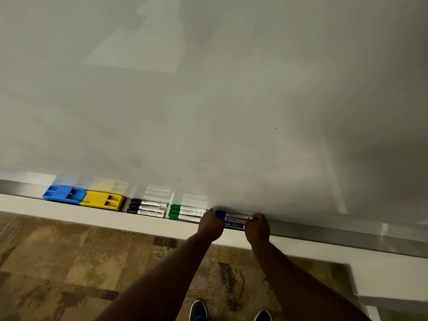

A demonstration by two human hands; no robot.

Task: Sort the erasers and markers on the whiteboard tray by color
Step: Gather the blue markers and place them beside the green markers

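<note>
On the whiteboard tray (324, 231) lie, from left to right, a blue eraser (63, 194), a yellow eraser (102, 200), three black markers (148, 208) and three green markers (186, 213). Right of those sits a small stack of blue markers (234, 220). My left hand (210, 225) presses against the stack's left end and my right hand (257, 228) against its right end, so both hands clasp the blue markers between them. The fingers cover the marker ends.
The whiteboard (231, 100) fills the upper view. A pale ledge (69, 214) runs below the tray. Patterned brown carpet (69, 262) lies underneath, with my shoes (199, 310) at the bottom edge. The tray's right stretch is bare metal.
</note>
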